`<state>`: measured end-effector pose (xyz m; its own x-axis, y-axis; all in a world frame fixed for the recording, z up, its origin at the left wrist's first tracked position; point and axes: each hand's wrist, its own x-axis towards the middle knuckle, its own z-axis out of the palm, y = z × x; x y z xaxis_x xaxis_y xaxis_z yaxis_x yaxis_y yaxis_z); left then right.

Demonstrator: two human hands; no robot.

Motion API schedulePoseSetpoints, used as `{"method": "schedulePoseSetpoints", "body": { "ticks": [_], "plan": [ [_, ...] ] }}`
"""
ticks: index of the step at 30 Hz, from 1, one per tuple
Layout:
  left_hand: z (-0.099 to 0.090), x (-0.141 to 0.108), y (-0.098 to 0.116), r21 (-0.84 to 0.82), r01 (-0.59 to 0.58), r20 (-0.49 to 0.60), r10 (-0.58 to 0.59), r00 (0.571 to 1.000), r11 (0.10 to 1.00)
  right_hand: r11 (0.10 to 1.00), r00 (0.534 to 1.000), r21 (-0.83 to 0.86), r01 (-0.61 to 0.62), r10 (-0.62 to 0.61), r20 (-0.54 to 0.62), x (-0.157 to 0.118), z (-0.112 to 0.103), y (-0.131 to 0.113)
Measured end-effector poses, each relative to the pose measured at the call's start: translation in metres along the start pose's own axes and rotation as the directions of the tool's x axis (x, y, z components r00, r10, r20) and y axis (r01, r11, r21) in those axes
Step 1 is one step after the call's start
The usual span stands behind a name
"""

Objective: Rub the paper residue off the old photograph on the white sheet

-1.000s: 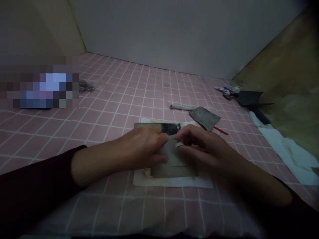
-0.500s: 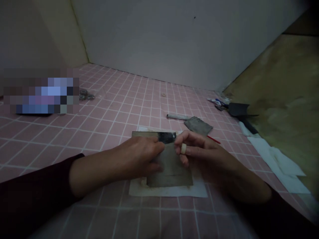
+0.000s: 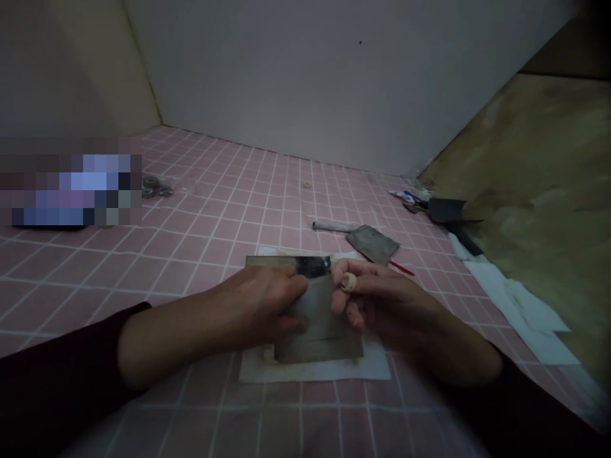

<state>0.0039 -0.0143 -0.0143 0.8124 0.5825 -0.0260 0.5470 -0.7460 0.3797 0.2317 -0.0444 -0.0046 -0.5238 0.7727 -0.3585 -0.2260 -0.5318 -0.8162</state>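
Person's 2 bare hands are working close together over the tabletop [image 3: 157,273], which is showing pink with white grid lines. Right hand [image 3: 401,299] is gripping a pale ring [image 3: 349,282] at thumb and fingertips, other fingers loosely curling below. Ring is appearing at the right side of a gray sheet [image 3: 317,331], which is lying on white paper [image 3: 334,373]. Left hand [image 3: 262,299] is lying palm down across the sheet's left part, fingers bending; fingertips are blurring, so whether it is holding anything cannot be told. A flat strip [image 3: 313,266], black at its right end, is running along the sheet's far edge.

Beyond, a gray tube [image 3: 334,226] is lying beside a smaller gray piece [image 3: 373,244]; a red stick [image 3: 402,268] is poking out nearby. A 2nd pale ring [image 3: 306,184] is lying well apart, farther back. At right, a black tool [image 3: 447,212] is resting near white sheets [image 3: 496,302].
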Motion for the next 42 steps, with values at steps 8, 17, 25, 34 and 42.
{"method": "schedulePoseSetpoints", "body": {
  "ticks": [8, 17, 25, 34, 42],
  "plan": [
    [0.0, -0.001, -0.001, 0.007, -0.013, -0.019, 0.013, 1.0, 1.0, 1.0, 1.0, -0.026, 0.017, -0.017, -0.014, 0.0, 0.0, 0.002],
    [-0.001, -0.001, 0.0, 0.001, 0.006, 0.017, -0.006, 1.0, 1.0, 0.978, 0.985, -0.157, 0.138, -0.152, -0.078, 0.0, 0.005, 0.003],
    [-0.002, -0.005, 0.006, 0.084, -0.053, 0.028, 0.051, 0.998, 0.995, 0.963, 0.945, -0.146, 0.228, -0.255, -0.207, 0.004, 0.0, 0.001],
    [0.002, -0.009, 0.015, 0.213, -0.151, 0.001, 0.155, 0.988, 0.965, 0.97, 0.934, -0.111, 0.214, -0.237, -0.268, 0.008, -0.004, 0.002],
    [0.012, -0.011, 0.015, 0.443, -0.332, -0.065, 0.399, 0.915, 0.833, 0.975, 0.928, -0.098, 0.2, -0.221, -0.3, 0.006, 0.002, 0.005]
  ]
}}
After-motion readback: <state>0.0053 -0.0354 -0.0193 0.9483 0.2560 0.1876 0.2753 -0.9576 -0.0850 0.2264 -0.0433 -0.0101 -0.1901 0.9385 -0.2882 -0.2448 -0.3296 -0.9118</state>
